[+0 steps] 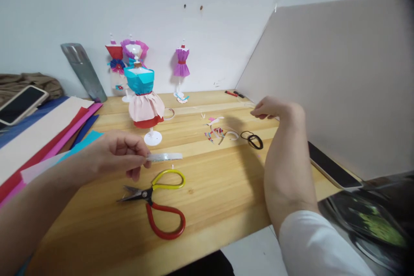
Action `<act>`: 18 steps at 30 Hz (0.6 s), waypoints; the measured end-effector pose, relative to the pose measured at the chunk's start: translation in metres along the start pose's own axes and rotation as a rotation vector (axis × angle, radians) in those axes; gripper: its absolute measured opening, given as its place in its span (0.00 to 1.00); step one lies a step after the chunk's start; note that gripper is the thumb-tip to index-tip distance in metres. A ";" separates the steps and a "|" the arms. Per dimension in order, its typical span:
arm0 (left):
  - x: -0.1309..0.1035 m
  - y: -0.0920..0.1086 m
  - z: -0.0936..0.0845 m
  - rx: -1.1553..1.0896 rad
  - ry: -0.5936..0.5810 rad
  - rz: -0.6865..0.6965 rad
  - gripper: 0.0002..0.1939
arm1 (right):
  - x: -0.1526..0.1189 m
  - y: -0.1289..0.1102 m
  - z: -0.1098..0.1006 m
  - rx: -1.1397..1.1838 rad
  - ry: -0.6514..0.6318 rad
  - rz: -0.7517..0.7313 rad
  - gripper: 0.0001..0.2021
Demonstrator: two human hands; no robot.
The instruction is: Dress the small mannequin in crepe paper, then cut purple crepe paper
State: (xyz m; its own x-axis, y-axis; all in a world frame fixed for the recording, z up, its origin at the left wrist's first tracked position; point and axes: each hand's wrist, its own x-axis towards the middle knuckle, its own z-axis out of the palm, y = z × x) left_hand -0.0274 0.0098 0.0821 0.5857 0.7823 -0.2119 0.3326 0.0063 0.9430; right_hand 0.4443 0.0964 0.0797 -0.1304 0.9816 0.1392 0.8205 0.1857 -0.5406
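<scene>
While the left hand (113,153) is pinching a clear strip (165,157) lying left-right above the scissors (157,200), the right hand (274,110) is pinching something thin near the board (339,82), well apart.

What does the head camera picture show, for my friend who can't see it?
A person's left hand pinches a clear strip of tape above scissors on a wooden table. The right hand reaches toward the far edge, near paper scraps and a paper-dressed mannequin.
</scene>
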 end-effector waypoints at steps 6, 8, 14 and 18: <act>0.002 -0.005 -0.001 0.001 -0.023 0.014 0.10 | -0.017 -0.118 0.019 0.258 -0.135 -0.230 0.22; 0.003 -0.004 0.000 0.003 -0.034 0.007 0.08 | -0.023 -0.151 0.032 0.360 -0.354 -0.436 0.20; 0.004 0.002 0.002 -0.023 -0.004 -0.007 0.08 | -0.041 -0.195 0.065 0.273 -0.815 -0.729 0.12; 0.004 0.006 0.002 -0.060 0.043 -0.032 0.08 | -0.056 -0.207 0.080 0.073 -0.776 -0.778 0.08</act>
State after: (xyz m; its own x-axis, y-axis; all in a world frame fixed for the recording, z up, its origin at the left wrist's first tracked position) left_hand -0.0214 0.0114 0.0866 0.5430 0.8070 -0.2321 0.3052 0.0678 0.9499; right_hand 0.2369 0.0060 0.1175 -0.9327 0.3513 -0.0821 0.3309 0.7426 -0.5822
